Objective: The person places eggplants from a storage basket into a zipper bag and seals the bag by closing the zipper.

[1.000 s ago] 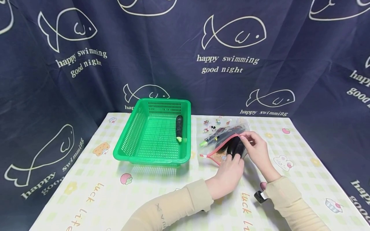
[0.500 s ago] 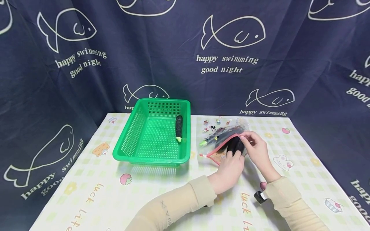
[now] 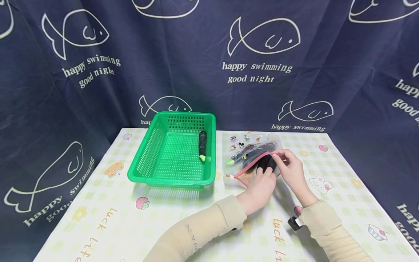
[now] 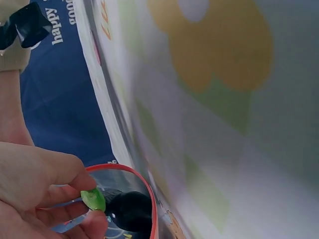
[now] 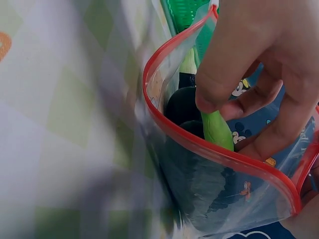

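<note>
In the head view, my left hand (image 3: 258,191) reaches into the mouth of a clear zip bag (image 3: 236,141) with a red rim and cartoon prints. Its thumb and fingers pinch the bright green stem of a dark eggplant (image 5: 213,191), clearest in the right wrist view. My right hand (image 3: 291,173) pinches the bag's red rim at the right and keeps the mouth parted. Other dark eggplants lie in the bag beside the held one; a green stem end (image 3: 230,162) shows through the plastic at the left. The left fingertips are partly hidden inside the bag.
Left of the bag stands a green plastic basket (image 3: 140,177) with one dark eggplant (image 3: 203,145) along its right wall. A patterned cloth covers the table (image 3: 176,225). Behind it hangs a dark blue fish-print curtain (image 3: 196,65).
My left hand has moved slightly farther into the bag, and the eggplant it pinches has slid deeper. My right hand stays at the rim.
</note>
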A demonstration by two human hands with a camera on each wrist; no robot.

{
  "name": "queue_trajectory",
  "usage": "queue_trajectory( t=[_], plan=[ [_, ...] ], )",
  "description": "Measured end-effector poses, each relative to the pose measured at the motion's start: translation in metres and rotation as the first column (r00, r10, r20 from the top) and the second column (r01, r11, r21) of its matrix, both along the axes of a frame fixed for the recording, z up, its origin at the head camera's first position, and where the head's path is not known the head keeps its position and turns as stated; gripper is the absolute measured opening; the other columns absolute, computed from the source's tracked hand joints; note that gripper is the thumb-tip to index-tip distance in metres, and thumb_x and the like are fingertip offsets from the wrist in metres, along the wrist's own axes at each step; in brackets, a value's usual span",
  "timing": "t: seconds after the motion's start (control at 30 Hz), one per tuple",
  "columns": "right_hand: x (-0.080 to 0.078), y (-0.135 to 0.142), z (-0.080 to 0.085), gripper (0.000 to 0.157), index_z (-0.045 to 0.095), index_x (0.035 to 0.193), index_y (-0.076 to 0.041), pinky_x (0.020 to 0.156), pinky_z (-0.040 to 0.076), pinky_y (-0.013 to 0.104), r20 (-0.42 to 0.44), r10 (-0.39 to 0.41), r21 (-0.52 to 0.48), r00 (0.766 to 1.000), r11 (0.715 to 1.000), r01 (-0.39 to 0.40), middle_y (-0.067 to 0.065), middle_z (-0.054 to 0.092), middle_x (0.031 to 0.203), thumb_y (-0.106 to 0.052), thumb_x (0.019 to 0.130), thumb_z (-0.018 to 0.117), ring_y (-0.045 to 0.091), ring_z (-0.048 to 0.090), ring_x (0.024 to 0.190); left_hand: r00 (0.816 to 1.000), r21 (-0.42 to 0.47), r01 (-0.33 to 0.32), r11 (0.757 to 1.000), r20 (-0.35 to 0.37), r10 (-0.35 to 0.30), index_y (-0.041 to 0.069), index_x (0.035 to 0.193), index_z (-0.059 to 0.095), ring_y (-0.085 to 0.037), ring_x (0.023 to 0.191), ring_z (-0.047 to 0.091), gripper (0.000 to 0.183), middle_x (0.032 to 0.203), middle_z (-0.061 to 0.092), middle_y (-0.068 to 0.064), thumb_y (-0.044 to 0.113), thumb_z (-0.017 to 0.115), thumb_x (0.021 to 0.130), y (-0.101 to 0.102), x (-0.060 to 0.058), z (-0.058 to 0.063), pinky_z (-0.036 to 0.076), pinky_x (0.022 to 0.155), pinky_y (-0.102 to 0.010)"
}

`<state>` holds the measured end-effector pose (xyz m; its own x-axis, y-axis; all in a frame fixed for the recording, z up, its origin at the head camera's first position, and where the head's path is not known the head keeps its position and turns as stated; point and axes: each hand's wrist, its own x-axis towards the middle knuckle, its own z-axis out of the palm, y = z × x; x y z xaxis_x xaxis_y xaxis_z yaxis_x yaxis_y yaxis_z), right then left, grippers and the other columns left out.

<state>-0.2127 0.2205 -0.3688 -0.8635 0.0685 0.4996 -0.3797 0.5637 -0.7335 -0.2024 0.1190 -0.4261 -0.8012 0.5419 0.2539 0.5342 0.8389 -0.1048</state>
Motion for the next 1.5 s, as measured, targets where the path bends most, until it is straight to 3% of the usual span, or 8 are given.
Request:
queue_trajectory(
  t=[0.33,0.9,1.5],
  plan=[
    [0.000,0.000,-0.001,0.012,0.065,0.097,0.006,0.041,0.047,0.029,0.023,0.010,-0.019,1.000,1.000,-0.010,0.021,0.064,0.091,-0.001,0.088,0.061,-0.003,0.054,0.065,1.000,0.017,0.010,1.000,0.017,-0.011,0.020,0.107,0.058,-0.015,0.090,0.046,0.019,0.111,0.046,0.005,0.023,0.061,0.089,0.003,-0.007,-0.003,0.043,0.066,-0.024],
    [-0.002,0.001,0.000,0.013,0.064,0.099,0.006,0.042,0.048,0.028,0.030,0.025,-0.019,0.999,1.000,-0.024,0.020,0.064,0.090,-0.001,0.089,0.061,-0.002,0.054,0.064,1.000,-0.013,0.011,1.000,-0.008,-0.011,0.021,0.109,0.060,-0.015,0.090,0.047,0.018,0.110,0.048,0.004,0.024,0.058,0.091,0.006,-0.013,-0.003,0.044,0.065,-0.024],
    [-0.003,0.003,-0.001,0.012,0.064,0.097,0.006,0.041,0.048,0.028,0.019,0.029,-0.022,0.999,0.999,-0.028,0.019,0.064,0.092,-0.001,0.088,0.062,-0.002,0.055,0.065,0.996,0.008,0.034,0.999,0.082,-0.034,0.019,0.114,0.057,-0.014,0.092,0.045,0.020,0.109,0.046,0.003,0.021,0.054,0.094,0.000,-0.001,0.009,0.041,0.065,-0.025]
  ],
)
